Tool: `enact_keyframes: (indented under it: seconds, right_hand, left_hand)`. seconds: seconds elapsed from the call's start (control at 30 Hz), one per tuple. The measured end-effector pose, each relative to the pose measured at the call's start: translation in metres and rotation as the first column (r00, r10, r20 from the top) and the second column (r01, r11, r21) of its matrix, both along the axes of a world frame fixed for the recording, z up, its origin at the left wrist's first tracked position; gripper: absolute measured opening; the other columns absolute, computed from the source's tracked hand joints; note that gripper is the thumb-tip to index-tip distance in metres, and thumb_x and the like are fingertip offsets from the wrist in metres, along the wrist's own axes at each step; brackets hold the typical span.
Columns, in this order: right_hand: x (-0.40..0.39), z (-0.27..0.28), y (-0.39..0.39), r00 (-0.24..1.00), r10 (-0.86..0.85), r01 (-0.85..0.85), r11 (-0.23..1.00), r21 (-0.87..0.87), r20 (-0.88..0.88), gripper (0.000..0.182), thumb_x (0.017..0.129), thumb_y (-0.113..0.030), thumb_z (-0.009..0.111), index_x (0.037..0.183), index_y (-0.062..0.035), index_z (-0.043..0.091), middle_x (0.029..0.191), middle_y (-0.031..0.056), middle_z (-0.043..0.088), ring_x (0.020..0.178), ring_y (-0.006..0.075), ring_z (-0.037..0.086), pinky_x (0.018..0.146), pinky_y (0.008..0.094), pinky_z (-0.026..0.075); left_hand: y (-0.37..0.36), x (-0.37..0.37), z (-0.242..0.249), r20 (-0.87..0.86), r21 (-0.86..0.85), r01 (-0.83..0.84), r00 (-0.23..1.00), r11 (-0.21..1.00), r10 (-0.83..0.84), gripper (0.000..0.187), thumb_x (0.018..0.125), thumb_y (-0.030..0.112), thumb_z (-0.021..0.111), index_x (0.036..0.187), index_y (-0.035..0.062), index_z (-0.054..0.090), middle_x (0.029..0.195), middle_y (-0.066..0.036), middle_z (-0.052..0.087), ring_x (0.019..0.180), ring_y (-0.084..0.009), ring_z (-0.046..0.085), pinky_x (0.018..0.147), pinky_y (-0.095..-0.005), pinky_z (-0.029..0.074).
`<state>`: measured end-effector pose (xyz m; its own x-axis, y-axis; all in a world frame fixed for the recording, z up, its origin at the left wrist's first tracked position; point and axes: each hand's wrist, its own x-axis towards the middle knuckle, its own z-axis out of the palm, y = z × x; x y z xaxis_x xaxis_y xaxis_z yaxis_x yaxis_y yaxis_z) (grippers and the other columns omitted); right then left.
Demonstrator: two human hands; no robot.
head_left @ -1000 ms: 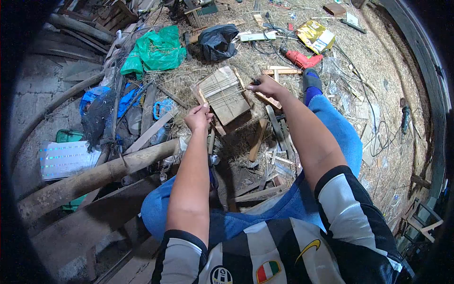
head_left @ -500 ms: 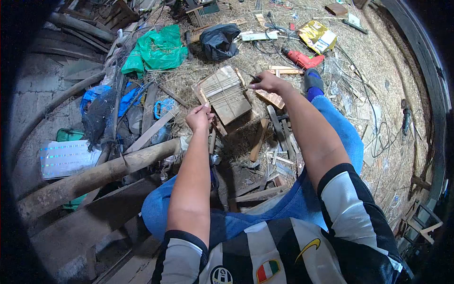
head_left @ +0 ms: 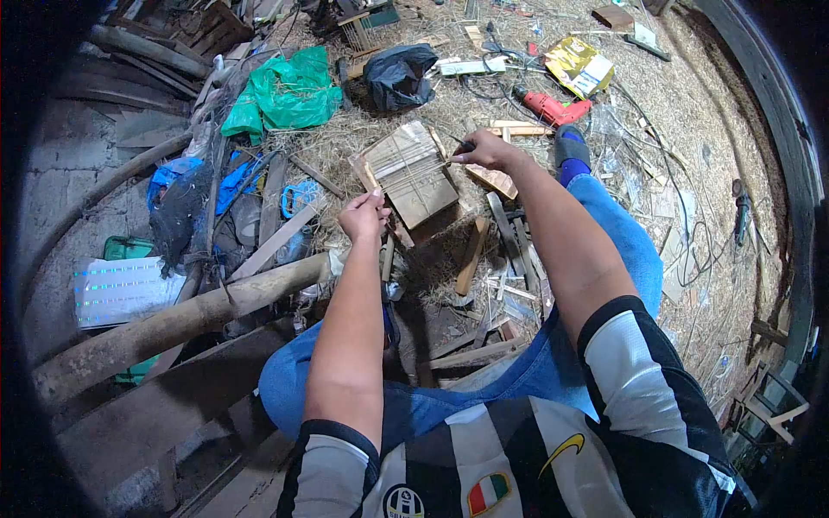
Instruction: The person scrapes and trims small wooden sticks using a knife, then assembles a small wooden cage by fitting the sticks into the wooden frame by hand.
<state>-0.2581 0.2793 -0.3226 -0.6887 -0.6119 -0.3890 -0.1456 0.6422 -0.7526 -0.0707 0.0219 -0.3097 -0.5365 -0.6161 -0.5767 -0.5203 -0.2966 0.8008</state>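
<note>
In front of me a wooden board (head_left: 425, 200) lies tilted on the ground, with several thin parallel sticks (head_left: 404, 173) across its upper part. My left hand (head_left: 364, 216) is closed in a pinch at the left edge of this piece; what is between its fingertips is too small to make out. At the opposite side, my right hand (head_left: 489, 152) is closed around a small dark-handled tool (head_left: 466, 146), close to the right ends of the sticks. Most of that tool is hidden by the fingers.
A red power drill (head_left: 553, 108) and a yellow packet (head_left: 580, 67) lie at the upper right. Black (head_left: 399, 76) and green plastic bags (head_left: 294, 91) sit beyond the board. Wood offcuts (head_left: 471, 256) lie near my legs, and a thick pole (head_left: 181, 319) runs along the left.
My right hand has shifted very slightly at the right side of the board, with the dark-handled tool still in it. My left hand stays at the left edge.
</note>
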Motion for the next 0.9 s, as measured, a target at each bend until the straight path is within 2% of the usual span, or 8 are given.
enact_keyframes:
  seconds: [0.43, 0.53, 0.57, 0.6, 0.63, 0.7, 0.77, 0.9]
  right_hand:
    - [-0.002, -0.002, 0.001, 0.998, 0.05, -0.053, 0.997, -0.059, -0.049, 0.045, 0.081, -0.044, 0.081, 0.1, -0.0039, 0.076, 0.087, 0.0175, 0.074, 0.078, 0.0265, 0.068, 0.074, 0.041, 0.052]
    - [0.0, 0.019, -0.001, 0.997, 0.063, -0.067, 0.996, -0.061, -0.054, 0.044, 0.081, -0.042, 0.081, 0.099, -0.003, 0.076, 0.086, 0.0164, 0.074, 0.076, 0.0255, 0.067, 0.073, 0.0409, 0.051]
    - [0.002, 0.029, -0.002, 0.998, 0.059, -0.061, 0.996, -0.069, -0.024, 0.043, 0.082, -0.041, 0.081, 0.099, -0.0025, 0.076, 0.085, 0.0156, 0.073, 0.076, 0.024, 0.066, 0.073, 0.0407, 0.051]
    - [0.005, 0.041, -0.004, 0.998, 0.055, -0.055, 0.995, -0.078, 0.005, 0.042, 0.082, -0.04, 0.081, 0.099, -0.002, 0.075, 0.084, 0.0148, 0.073, 0.075, 0.0225, 0.066, 0.072, 0.0406, 0.051]
    - [0.007, 0.049, -0.007, 0.998, 0.059, -0.059, 0.995, -0.08, -0.006, 0.042, 0.082, -0.04, 0.081, 0.099, -0.002, 0.075, 0.084, 0.0148, 0.073, 0.075, 0.0225, 0.066, 0.072, 0.0406, 0.051]
    - [0.012, 0.067, -0.014, 0.987, 0.129, -0.139, 0.985, -0.107, -0.094, 0.033, 0.083, -0.03, 0.079, 0.1, -0.0017, 0.076, 0.082, 0.0069, 0.074, 0.074, 0.0141, 0.064, 0.071, 0.0337, 0.051]
    - [0.024, 0.105, -0.019, 0.98, 0.151, -0.168, 0.976, -0.141, -0.129, 0.031, 0.083, -0.027, 0.078, 0.1, -0.0013, 0.076, 0.083, 0.007, 0.074, 0.074, 0.0141, 0.064, 0.071, 0.0335, 0.051]
    - [0.056, 0.179, -0.027, 0.978, 0.145, -0.18, 0.95, -0.254, -0.152, 0.025, 0.082, -0.022, 0.078, 0.095, 0.0001, 0.075, 0.083, 0.011, 0.074, 0.075, 0.0169, 0.066, 0.073, 0.0351, 0.052]
  left_hand:
    - [-0.003, 0.0, -0.004, 0.032, -0.031, 0.005, 0.999, 1.0, -0.004, 0.024, 0.089, 0.017, 0.077, 0.108, 0.0061, 0.067, 0.086, -0.006, 0.071, 0.059, -0.0134, 0.066, 0.048, -0.0263, 0.046]
    - [-0.007, 0.003, 0.006, 0.029, -0.023, 0.065, 0.998, 0.998, -0.064, 0.024, 0.089, 0.02, 0.075, 0.106, 0.0051, 0.072, 0.089, -0.009, 0.074, 0.068, -0.0188, 0.07, 0.057, -0.0309, 0.052]
    - [-0.008, 0.004, 0.013, 0.101, -0.403, 0.176, 0.984, 0.898, -0.147, 0.026, 0.087, 0.023, 0.076, 0.104, 0.0043, 0.073, 0.09, -0.01, 0.075, 0.071, -0.0221, 0.071, 0.063, -0.0341, 0.053]
    - [-0.006, 0.004, 0.027, 0.199, -0.711, 0.275, 0.961, 0.648, -0.19, 0.028, 0.086, 0.026, 0.076, 0.102, 0.0035, 0.075, 0.09, -0.012, 0.076, 0.075, -0.0254, 0.073, 0.068, -0.0373, 0.055]
    - [0.0, 0.001, 0.055, 0.207, -0.7, 0.324, 0.945, 0.636, -0.254, 0.03, 0.086, 0.032, 0.074, 0.102, 0.007, 0.077, 0.098, -0.014, 0.075, 0.09, -0.0293, 0.072, 0.084, -0.0379, 0.054]
    - [0.014, -0.005, 0.095, 0.149, -0.732, 0.371, 0.906, 0.572, -0.397, 0.031, 0.087, 0.033, 0.073, 0.103, 0.0074, 0.076, 0.098, -0.015, 0.075, 0.091, -0.0304, 0.072, 0.083, -0.0385, 0.054]
    - [0.03, -0.009, 0.141, 0.113, -0.758, 0.471, 0.776, 0.451, -0.621, 0.034, 0.091, 0.032, 0.069, 0.113, 0.0058, 0.074, 0.104, -0.017, 0.075, 0.096, -0.0284, 0.072, 0.086, -0.0364, 0.054]
    - [0.038, -0.002, 0.192, 0.168, -0.765, 0.57, 0.627, 0.3, -0.761, 0.034, 0.094, 0.029, 0.065, 0.114, 0.0026, 0.072, 0.102, -0.02, 0.073, 0.093, -0.0325, 0.072, 0.084, -0.0397, 0.054]
